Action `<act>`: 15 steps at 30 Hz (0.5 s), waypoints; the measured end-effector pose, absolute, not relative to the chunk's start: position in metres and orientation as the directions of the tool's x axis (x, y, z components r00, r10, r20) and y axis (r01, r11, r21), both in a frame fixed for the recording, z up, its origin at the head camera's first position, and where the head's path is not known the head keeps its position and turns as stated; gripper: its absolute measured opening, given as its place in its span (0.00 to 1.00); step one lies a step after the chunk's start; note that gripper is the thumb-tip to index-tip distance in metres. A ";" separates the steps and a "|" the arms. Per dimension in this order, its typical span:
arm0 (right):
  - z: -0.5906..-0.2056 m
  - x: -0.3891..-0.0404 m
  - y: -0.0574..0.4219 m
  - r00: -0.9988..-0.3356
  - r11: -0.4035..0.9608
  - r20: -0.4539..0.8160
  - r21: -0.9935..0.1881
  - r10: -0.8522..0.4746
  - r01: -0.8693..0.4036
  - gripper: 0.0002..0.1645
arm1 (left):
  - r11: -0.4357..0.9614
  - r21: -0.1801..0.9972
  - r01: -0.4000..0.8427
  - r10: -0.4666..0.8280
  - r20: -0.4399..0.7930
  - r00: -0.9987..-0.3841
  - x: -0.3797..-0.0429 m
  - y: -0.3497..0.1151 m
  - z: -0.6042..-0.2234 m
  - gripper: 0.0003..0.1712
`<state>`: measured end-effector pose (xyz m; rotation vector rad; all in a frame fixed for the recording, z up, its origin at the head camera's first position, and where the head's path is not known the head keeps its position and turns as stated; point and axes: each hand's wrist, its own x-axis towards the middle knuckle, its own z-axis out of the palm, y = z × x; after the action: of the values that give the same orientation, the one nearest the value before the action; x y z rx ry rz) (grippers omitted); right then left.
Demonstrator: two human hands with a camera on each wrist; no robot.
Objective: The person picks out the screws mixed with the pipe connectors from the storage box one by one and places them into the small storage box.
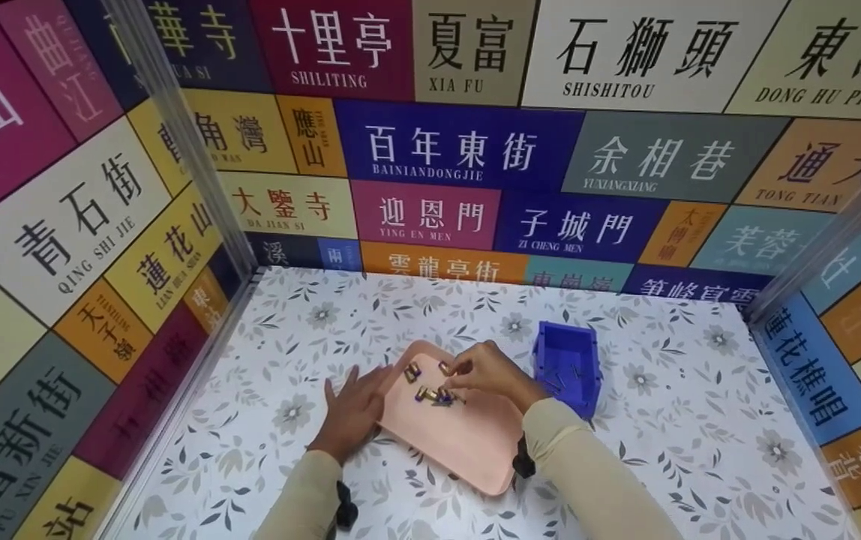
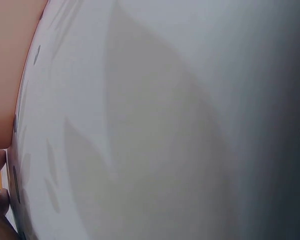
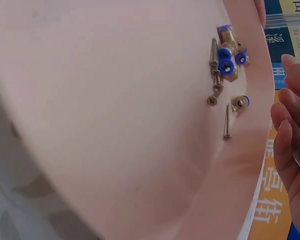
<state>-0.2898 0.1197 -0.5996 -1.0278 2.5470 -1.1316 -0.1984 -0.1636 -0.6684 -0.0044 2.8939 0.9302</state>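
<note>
A pink tray (image 1: 449, 442) lies at a slant on the table. Several brass fittings with blue ends (image 3: 227, 66) sit on it, with several screws (image 3: 227, 122) among them. My right hand (image 1: 492, 373) hovers over the tray's far side, fingers bent, near a lone brass fitting (image 3: 240, 103). The right wrist view shows nothing between these fingers (image 3: 284, 142), and they look apart from the fittings. At the tray's left edge, my left hand (image 1: 354, 412) rests with spread fingers touching the rim. Only part of it shows in the left wrist view.
A blue plastic bin (image 1: 543, 349) with several screws (image 1: 577, 371) inside stands right of the tray, close to my right forearm. Patterned panels (image 1: 468, 146) covered with signs enclose the back and sides. A floral cloth (image 1: 250, 420) covers the table.
</note>
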 end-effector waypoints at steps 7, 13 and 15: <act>-0.608 -0.290 0.101 -0.728 0.497 0.066 -0.688 -0.683 -0.529 0.04 | 0.813 0.581 -0.040 0.021 -0.098 -0.995 -0.198 -0.163 -0.669 0.29; -0.615 -0.290 0.094 -0.702 0.544 0.009 -0.625 -0.712 -0.560 0.06 | 0.808 0.584 -0.075 0.005 -0.134 -0.991 -0.200 -0.163 -0.668 0.29; -0.617 -0.290 0.093 -0.706 0.572 -0.007 -0.591 -0.708 -0.568 0.08 | 0.809 0.583 -0.072 0.009 -0.135 -0.991 -0.200 -0.163 -0.668 0.29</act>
<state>-0.2900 0.0927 -0.6170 -1.0609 2.5627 -0.8348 -0.2001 -0.1631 -0.6675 -0.0496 2.8619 0.9305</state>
